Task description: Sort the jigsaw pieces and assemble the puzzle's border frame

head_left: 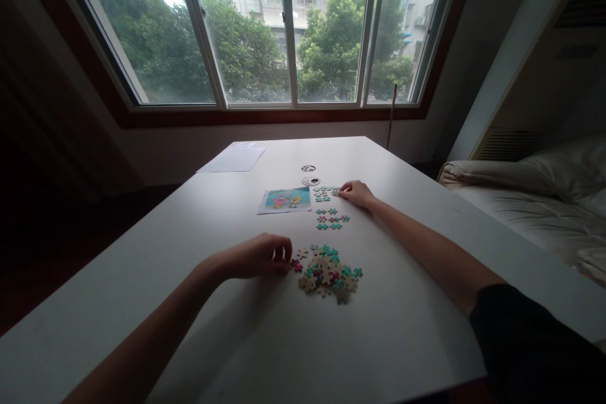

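Several puzzle pieces [336, 226] in left-to-right rows

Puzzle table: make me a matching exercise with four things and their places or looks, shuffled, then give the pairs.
Things
1. Right hand
2. Left hand
3. Picture sheet
4. Pale paper

Places or looks
A. At the left of the heaped puzzle pieces
B. At the far left of the table
C. At the upper laid-out puzzle pieces
D. Printed in bright colours

Pairs: 1-C, 2-A, 3-D, 4-B
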{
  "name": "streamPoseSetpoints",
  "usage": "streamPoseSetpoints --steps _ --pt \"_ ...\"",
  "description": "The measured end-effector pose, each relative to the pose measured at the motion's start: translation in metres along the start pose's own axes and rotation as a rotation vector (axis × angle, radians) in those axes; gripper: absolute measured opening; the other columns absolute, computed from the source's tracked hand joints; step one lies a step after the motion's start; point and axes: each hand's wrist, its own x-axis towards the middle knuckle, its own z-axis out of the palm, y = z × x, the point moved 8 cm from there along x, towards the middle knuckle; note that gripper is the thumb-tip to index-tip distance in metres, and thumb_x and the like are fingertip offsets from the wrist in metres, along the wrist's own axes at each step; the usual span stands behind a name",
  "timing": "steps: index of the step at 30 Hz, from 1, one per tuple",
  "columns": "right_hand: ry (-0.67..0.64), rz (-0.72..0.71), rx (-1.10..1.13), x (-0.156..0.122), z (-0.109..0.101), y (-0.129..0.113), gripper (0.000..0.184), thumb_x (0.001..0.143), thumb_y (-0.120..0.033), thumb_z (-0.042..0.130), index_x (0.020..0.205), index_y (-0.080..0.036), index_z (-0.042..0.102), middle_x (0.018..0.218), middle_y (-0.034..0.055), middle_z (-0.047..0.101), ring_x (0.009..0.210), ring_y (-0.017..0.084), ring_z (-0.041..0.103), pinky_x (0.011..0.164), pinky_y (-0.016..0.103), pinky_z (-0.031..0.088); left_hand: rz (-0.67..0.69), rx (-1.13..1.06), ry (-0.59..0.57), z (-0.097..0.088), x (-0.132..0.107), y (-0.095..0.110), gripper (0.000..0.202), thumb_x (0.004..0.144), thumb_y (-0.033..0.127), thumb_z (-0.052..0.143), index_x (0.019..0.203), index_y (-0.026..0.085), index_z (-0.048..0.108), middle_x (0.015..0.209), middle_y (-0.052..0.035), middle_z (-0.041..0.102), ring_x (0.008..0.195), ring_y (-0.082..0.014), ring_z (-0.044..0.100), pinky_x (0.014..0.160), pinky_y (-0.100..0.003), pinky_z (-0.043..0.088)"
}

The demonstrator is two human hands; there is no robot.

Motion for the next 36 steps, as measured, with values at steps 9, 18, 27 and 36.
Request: streamPoseSetpoints --steps 9,18,27,36 --pt "0.01 -0.006 -0.002 0.005 0.004 -0.011 0.023 0.072 -0.038 0.06 0.086 -0.021 0.069 0.078 0.0028 0.067 0.068 0.013 0.059 0.061 0.021 0.04 0.008 -0.016 0.004 -0.003 -0.002 -0.001 0.012 0.074 0.029 0.055 0.081 0.019 0.058 0.075 0.0002 0.058 0.065 -0.014 0.052 0.056 -0.022 0.038" --pt "0.003 -0.059 0.0 0.005 0.002 -0.02 0.018 0.071 -0.032 0.063 0.085 -0.023 0.071 0.08 0.0025 0.067 0.07 0.013 0.059 0.062 0.021 0.041 0.018 -0.019 -0.005 -0.003 -0.002 0.004 0.012 0.074 0.028 0.055 0.082 0.019 0.058 0.074 0.0006 0.057 0.064 -0.0135 0.052 0.056 -0.022 0.038" --pt "0.054 -0.143 0.09 0.001 -0.003 -0.033 0.018 0.074 -0.027 0.059 0.085 -0.019 0.07 0.077 0.0033 0.068 0.07 0.013 0.059 0.065 0.023 0.042 0.033 0.006 0.055 -0.012 -0.006 -0.001 0.01 0.071 0.026 0.058 0.077 0.019 0.056 0.077 0.0003 0.054 0.068 -0.0143 0.049 0.057 -0.022 0.037" --pt "0.017 -0.285 0.231 -0.063 -0.018 -0.051 0.023 0.076 -0.033 0.055 0.085 -0.016 0.068 0.071 0.002 0.065 0.053 0.008 0.049 0.051 0.02 0.04 0.105 -0.562 0.155 -0.02 0.001 0.004 0.025 0.072 0.036 0.062 0.081 0.015 0.053 0.071 0.0013 0.054 0.062 -0.0097 0.046 0.056 -0.022 0.039"
